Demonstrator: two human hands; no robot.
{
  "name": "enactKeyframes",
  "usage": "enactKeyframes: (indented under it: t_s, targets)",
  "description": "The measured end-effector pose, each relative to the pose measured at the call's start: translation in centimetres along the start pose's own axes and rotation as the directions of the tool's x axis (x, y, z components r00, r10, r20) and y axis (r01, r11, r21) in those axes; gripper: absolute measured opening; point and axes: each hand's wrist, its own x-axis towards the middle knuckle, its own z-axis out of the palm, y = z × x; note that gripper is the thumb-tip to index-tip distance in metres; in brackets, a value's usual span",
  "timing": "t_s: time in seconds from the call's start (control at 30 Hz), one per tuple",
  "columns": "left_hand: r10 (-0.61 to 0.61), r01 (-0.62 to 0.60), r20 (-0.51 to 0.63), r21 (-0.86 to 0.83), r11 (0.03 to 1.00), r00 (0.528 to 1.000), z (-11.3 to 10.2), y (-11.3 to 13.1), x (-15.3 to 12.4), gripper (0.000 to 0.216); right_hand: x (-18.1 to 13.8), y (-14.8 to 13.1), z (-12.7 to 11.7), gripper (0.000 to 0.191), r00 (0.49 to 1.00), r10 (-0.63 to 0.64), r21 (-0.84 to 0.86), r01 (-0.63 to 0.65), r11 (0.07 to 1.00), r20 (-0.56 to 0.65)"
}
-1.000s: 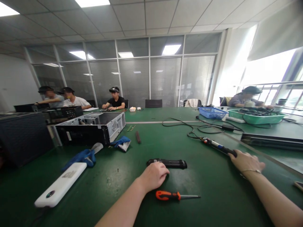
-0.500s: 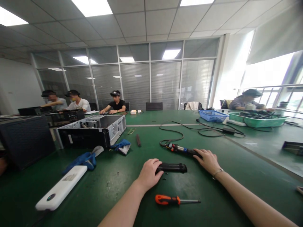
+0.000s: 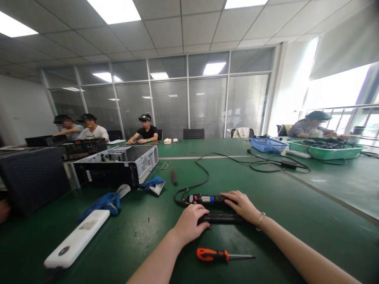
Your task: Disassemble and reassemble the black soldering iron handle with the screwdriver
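My left hand (image 3: 189,225) is closed around the left end of a black half-shell tool casing (image 3: 222,217) lying on the green table. Just beyond that casing lies an opened corded power tool (image 3: 207,199), its motor and wires exposed. My right hand (image 3: 244,207) grips the tool's black right end, fingers over the top. The tool and the casing lie almost parallel, close together. A dark cord (image 3: 204,173) runs from the tool's left end. In front of my hands rests an orange-and-black screwdriver (image 3: 211,255), tip to the right.
An open computer case (image 3: 106,171) stands at left, near blue gloves (image 3: 153,184) and a long white device (image 3: 77,238). A dark bar (image 3: 174,177) lies mid-table. Blue basket (image 3: 268,146) and green basket (image 3: 325,152) stand at back right. Several people sit around.
My right hand has brought the opened tool left and nearer, alongside the casing. The cord's loop has shifted left with it. My left hand stays on the casing.
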Motion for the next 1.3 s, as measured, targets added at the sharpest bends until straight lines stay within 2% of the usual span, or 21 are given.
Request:
enactKeyframes:
  t_s: [0.17, 0.27, 0.37, 0.43, 0.5, 0.67, 0.73, 0.83, 0.93, 1.03, 1.17, 1.3]
  targets:
    - [0.026, -0.026, 0.002, 0.016, 1.0, 1.0, -0.3, 0.2, -0.1, 0.038, -0.8, 0.0, -0.2, 0.04, 0.984, -0.048, -0.026, 0.045, 0.999, -0.173]
    - [0.019, -0.019, -0.021, 0.003, 1.0, 1.0, -0.5, 0.1, -0.1, 0.041, -1.3, -0.4, -0.7, 0.036, 0.945, -0.076, -0.085, 0.052, 0.995, -0.319]
    - [-0.017, 0.016, -0.056, -0.011, 1.0, 0.998, -0.9, -0.3, -0.2, 0.041, -1.9, -1.3, -1.2, 0.029, 0.91, -0.106, -0.087, 0.078, 0.993, -0.4]
    - [-0.04, 0.039, -0.07, -0.014, 0.999, 0.997, -1.2, -0.6, -0.3, 0.037, -2.3, -2.3, -1.4, 0.025, 0.909, -0.141, -0.051, 0.132, 0.99, -0.392]
    - [-0.048, 0.048, -0.068, -0.007, 0.999, 0.997, -1.4, -1.0, -0.4, 0.035, -2.6, -3.7, -1.6, 0.023, 0.925, -0.186, -0.014, 0.192, 0.981, -0.331]
    - [-0.025, 0.025, -0.001, 0.035, 0.999, 1.0, -1.5, -1.6, -0.5, 0.045, -3.0, -6.5, -2.2, 0.022, 0.958, -0.281, -0.002, 0.281, 0.96, -0.061]
    - [-0.041, 0.04, 0.016, 0.036, 0.999, 0.999, -1.6, -1.6, -0.4, 0.044, -3.0, -6.7, -2.3, 0.024, 0.955, -0.296, 0.0, 0.296, 0.955, 0.022]
    - [-0.06, 0.06, 0.023, 0.007, 0.998, 0.998, -1.8, -1.6, -0.3, 0.046, -2.9, -5.8, -2.4, 0.036, 0.96, -0.271, 0.011, 0.271, 0.962, 0.069]
    - [-0.032, 0.031, -0.036, -0.035, 0.999, 0.999, -2.3, -1.3, -0.3, 0.048, -2.9, -4.5, -2.3, 0.042, 0.971, -0.224, 0.033, 0.222, 0.975, 0.088]
    - [0.029, -0.036, -0.113, -0.056, 0.998, 0.993, -2.7, -0.8, -0.3, 0.049, -2.8, -3.6, -2.3, 0.042, 0.968, -0.234, 0.043, 0.232, 0.972, 0.084]
    - [0.069, -0.07, -0.185, -0.003, 0.998, 0.98, -2.5, -1.0, -0.1, 0.048, -2.4, -3.1, -2.2, 0.042, 0.954, -0.295, -0.028, 0.294, 0.955, -0.047]
    - [0.099, -0.079, -0.255, 0.088, 0.993, 0.962, -1.7, -2.0, 0.7, 0.046, -1.4, -2.9, -1.8, 0.042, 0.936, -0.31, -0.13, 0.291, 0.948, -0.168]
